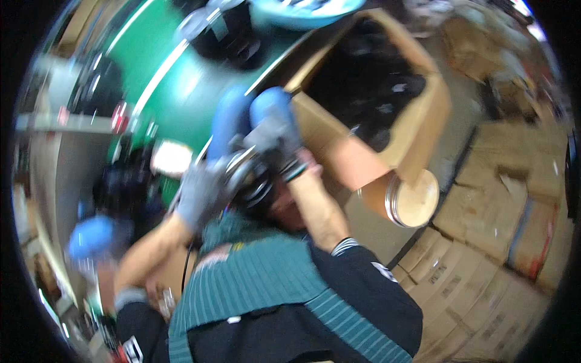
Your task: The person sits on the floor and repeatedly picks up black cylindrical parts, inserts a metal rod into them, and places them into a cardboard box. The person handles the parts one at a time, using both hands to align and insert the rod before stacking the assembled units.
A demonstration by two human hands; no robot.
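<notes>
Both my hands wear grey gloves and meet in front of my lap, over blue-trousered legs. Between them is a shiny black rounded object (253,186) with a paler metallic part at its upper left; blur hides its exact kind. My left hand (204,190) closes on its left side, with the fingertips partly smeared. My right hand (272,142) grips it from above and to the right, its fingers curled. A striped green apron (254,266) covers my front below the object.
An open cardboard box (433,115) filled with black items stands to my right. Beside it is a round drum (417,199) with a pale top. Flattened cardboard (484,290) covers the right side. A black bucket (227,36) and a blue basin (308,17) stand ahead.
</notes>
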